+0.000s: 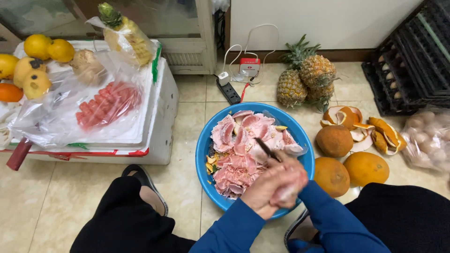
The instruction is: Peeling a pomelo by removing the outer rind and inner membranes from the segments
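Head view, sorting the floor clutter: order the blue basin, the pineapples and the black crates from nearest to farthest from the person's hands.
1. Blue basin, directly under the hands.
2. Pineapples, beyond the basin by the wall.
3. Black crates, far right corner.

Left: white foam box (159, 122) blocking the blue basin (202, 150)
Right: whole pomelos (349, 164) crowding it
Front: bare floor tiles (187, 117) staying passable

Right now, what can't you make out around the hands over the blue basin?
- Head view: what the hands grip, blurred and covered by fingers.
- Dark blade: its handle is hidden in the hands.
- Blue basin: bottom buried under pink peel.
- Bagged round items: cut off by the right edge.
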